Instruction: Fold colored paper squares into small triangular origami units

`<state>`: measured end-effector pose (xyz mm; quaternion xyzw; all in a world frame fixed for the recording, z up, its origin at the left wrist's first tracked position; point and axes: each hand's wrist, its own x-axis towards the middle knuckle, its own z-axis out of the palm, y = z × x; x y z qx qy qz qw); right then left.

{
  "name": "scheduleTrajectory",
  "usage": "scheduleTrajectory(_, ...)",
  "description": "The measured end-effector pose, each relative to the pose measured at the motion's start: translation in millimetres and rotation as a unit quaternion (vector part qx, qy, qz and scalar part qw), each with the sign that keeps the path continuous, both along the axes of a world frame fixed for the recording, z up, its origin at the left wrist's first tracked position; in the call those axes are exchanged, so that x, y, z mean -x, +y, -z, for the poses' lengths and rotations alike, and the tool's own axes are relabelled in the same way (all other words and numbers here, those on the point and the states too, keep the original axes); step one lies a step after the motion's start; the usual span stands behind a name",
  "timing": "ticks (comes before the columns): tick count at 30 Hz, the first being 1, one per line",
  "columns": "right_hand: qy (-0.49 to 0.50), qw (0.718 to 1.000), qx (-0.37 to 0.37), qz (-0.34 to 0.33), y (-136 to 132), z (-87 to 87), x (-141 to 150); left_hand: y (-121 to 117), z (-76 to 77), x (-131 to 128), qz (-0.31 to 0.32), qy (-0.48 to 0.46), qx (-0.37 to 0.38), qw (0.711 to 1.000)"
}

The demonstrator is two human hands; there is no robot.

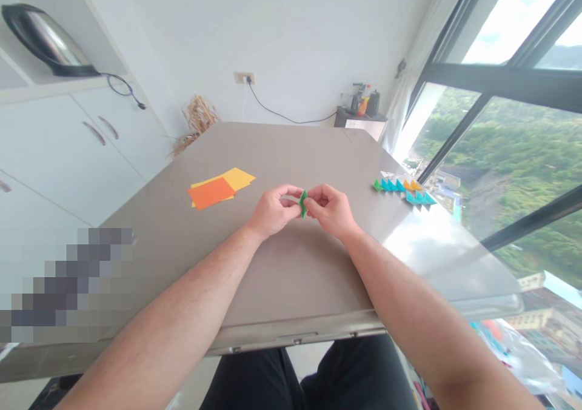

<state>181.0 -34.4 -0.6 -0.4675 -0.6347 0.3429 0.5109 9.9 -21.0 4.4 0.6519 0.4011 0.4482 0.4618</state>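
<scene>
A small folded green paper piece (303, 204) is pinched between both hands, just above the middle of the table. My left hand (279, 208) grips its left side with thumb and fingers. From the other side my right hand (331, 210) closes on the piece, its fingertips partly hidden behind the thumb. To the left lie orange paper (213, 193) and yellow paper (236, 178), overlapping in a loose stack. On the right, several folded blue paper pieces (393, 185) stand in rows with a green one (377, 185) and orange ones (413, 185).
The grey table (282, 149) has its front edge close to my lap. A window (500, 125) runs along the right side. Behind the table stand a small cabinet (364, 125) with bottles and dried stalks (197, 119). A kettle (50, 40) rests on the left shelf.
</scene>
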Motion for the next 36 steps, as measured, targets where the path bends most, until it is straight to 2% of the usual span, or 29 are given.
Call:
scheduleTrajectory(12, -0.079, 0.994, -0.017, 0.072, -0.6, 0.9, 0.4, -0.8, 0.6, -2.0, -0.009, -0.023, 0.025, 0.999)
scheduleTrajectory(15, -0.119, 0.987, -0.059, 0.091, 2.2, 2.0, -0.3, 0.5, 2.9, -1.5, -0.025, -0.005, 0.015, 1.0)
scheduleTrajectory(19, -0.132, 0.982, -0.112, 0.078, 2.1, 1.1, 1.3, 1.6, 3.8, -2.3, -0.07, 0.021, -0.039, 0.997)
scheduleTrajectory(23, -0.079, 0.993, -0.069, 0.053, -1.1, -3.0, 3.4, -0.6, 2.9, -4.6, -0.085, 0.018, -0.069, 0.994)
scheduleTrajectory(26, -0.026, 0.998, 0.0, 0.048, -1.5, -6.7, 1.7, -2.0, 1.0, -4.8, -0.07, -0.026, -0.048, 0.996)
scheduleTrajectory(29, 0.037, 0.997, 0.068, 0.014, -0.5, -9.5, -2.5, 0.4, -2.1, -1.3, -0.052, -0.095, 0.021, 0.994)
scheduleTrajectory(32, 0.099, 0.99, 0.093, -0.048, 0.4, -10.1, -6.8, 5.5, -4.1, 4.6, 0.014, -0.149, 0.135, 0.979)
scheduleTrajectory(36, 0.136, 0.977, 0.115, -0.118, -0.3, -10.0, -10.5, 9.0, -3.9, 10.5, 0.112, -0.151, 0.181, 0.965)
